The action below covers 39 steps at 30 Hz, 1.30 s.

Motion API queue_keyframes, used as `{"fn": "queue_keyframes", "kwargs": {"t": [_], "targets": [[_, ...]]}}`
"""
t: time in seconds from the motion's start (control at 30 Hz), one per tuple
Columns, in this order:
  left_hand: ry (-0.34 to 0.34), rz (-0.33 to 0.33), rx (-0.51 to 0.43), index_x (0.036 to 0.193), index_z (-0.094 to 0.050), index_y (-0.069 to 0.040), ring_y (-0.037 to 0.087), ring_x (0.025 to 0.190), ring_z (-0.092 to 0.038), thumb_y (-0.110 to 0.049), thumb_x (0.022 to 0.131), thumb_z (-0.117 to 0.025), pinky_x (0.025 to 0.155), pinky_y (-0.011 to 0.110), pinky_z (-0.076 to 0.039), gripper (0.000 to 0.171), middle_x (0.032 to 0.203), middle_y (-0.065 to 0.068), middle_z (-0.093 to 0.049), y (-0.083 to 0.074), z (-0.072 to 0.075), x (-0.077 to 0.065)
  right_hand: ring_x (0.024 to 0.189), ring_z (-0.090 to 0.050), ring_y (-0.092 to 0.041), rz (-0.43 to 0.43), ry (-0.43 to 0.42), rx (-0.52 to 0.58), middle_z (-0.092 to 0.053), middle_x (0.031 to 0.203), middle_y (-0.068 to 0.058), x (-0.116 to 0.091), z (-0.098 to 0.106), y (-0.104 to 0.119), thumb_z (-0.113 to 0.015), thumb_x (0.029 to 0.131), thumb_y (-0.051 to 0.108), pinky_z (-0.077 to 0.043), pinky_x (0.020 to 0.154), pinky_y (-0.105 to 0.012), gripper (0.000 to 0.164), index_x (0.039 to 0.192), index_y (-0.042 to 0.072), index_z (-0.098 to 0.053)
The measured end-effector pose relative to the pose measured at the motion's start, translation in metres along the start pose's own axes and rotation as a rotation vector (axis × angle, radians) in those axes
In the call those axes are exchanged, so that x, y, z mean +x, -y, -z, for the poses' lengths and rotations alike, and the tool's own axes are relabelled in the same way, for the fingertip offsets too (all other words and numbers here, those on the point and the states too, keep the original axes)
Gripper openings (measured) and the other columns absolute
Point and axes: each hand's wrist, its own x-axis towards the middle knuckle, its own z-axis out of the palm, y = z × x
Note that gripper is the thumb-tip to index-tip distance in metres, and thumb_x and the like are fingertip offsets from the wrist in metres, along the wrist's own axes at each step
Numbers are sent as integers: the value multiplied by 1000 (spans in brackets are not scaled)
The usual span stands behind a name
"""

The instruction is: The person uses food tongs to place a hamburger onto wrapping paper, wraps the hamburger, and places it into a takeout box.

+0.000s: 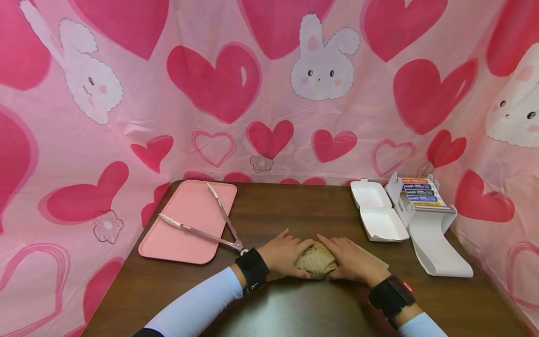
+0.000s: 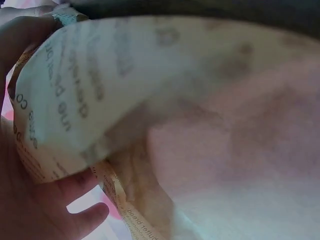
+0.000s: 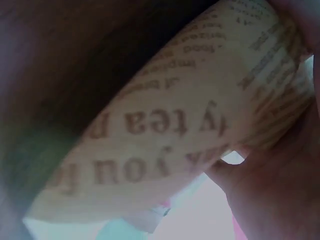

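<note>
Between both hands, low in the head view, sits a rounded bundle wrapped in tan printed paper (image 1: 316, 261). My left hand (image 1: 286, 255) holds its left side and my right hand (image 1: 353, 262) grips the right side, thumbs at the near edge. Loose paper sticks out past the right hand. Up close in the left wrist view, a broad flap of the printed wrapping paper (image 2: 85, 95) bends between the fingers. Large printed letters show on the paper (image 3: 165, 135) in the right wrist view. What the paper wraps is hidden.
At the left lies a pink tray (image 1: 185, 238), with spread metal tongs (image 1: 229, 220) resting partly across it. An open white clamshell box (image 1: 383, 222) stands at the right, beside a dispenser (image 1: 402, 201) with a white paper strip (image 1: 438, 252) hanging onto the brown table (image 1: 278, 206).
</note>
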Motion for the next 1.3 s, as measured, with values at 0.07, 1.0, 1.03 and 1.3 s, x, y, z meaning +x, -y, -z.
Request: {"fn": "queue_keyframes", "kwargs": {"t": [0.07, 1.0, 1.03, 1.3], "targets": [[7, 4, -7, 154, -36, -24, 20, 126, -57, -69, 86, -66, 119, 54, -27, 87, 133, -1, -62, 0, 1, 1, 130, -51, -40, -31, -3, 43, -56, 139, -18, -6, 1, -3, -90, 69, 48, -30, 109, -67, 112, 157, 7, -34], [25, 18, -23, 156, -33, -25, 21, 131, -53, -69, 87, -63, 119, 56, -24, 87, 138, -1, -59, 2, -2, 0, 86, -61, -28, -588, -161, 237, -64, 91, -10, -72, -1, -48, -63, 96, 24, -48, 73, -42, 31, 109, -5, -62], [24, 18, -23, 156, -33, -25, 21, 131, -53, -69, 87, -63, 119, 57, -24, 87, 137, -1, -60, 2, -2, 0, 85, -60, -27, -606, -149, 251, -64, 90, -9, -73, 0, -47, -63, 97, 26, -46, 72, -40, 31, 106, -3, -61], [19, 13, -20, 156, -33, -25, 22, 131, -53, -70, 88, -63, 119, 57, -24, 87, 138, -1, -60, 1, -1, -1, 80, -53, -21, -710, -222, 498, -57, 85, -6, -72, 14, -34, -57, 102, 34, -41, 70, -34, 32, 100, 2, -57]]}}
